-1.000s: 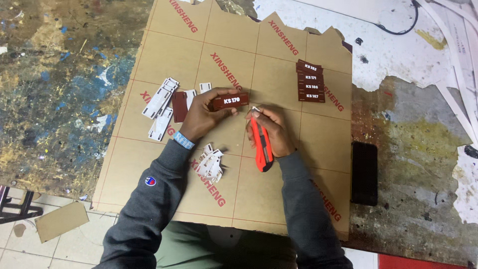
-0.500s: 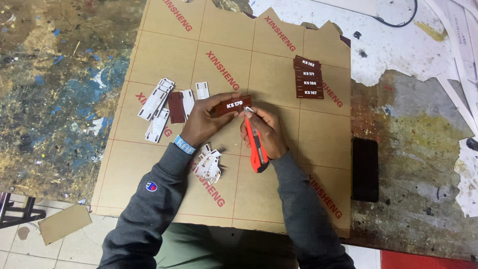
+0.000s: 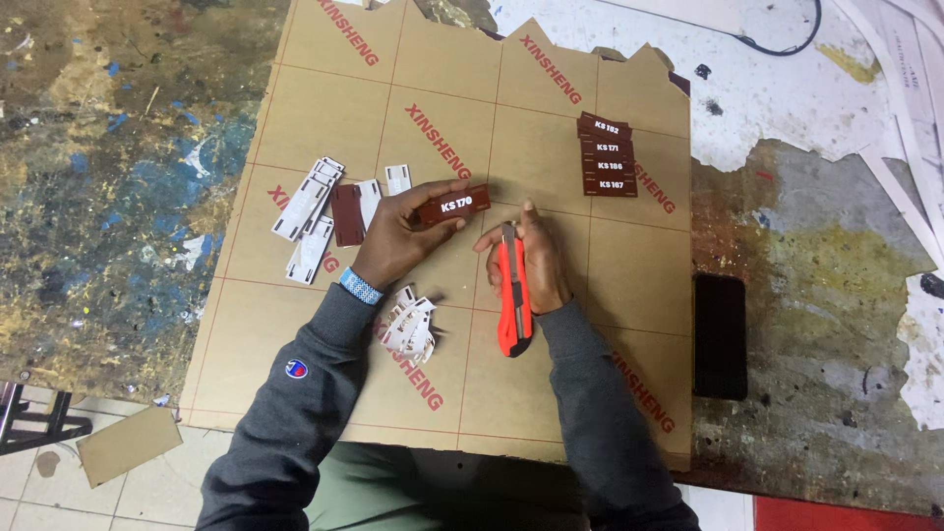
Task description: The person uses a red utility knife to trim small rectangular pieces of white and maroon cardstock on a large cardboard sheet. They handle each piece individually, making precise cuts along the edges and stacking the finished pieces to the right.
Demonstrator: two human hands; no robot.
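Observation:
My left hand [image 3: 395, 234] holds a small dark red rectangular plate with white characters [image 3: 453, 206] just above a brown paper-covered sheet [image 3: 324, 108]. My right hand [image 3: 531, 254] grips a red utility knife [image 3: 512, 291], its blade end pointing toward the plate and its handle running back along my wrist. The two hands sit close together near the sheet's middle, a small gap between them.
A stack of similar dark red plates [image 3: 606, 155] lies at the sheet's upper right. White strips and one dark red blank [image 3: 324, 208] lie left of my left hand. Curled white peelings [image 3: 410, 326] sit by my left forearm. A black phone [image 3: 720, 335] rests on the paint-stained table at right.
My right hand with the knife has drawn back from the plate's right end, and the plate in my left hand now sits slightly higher and apart from the blade.

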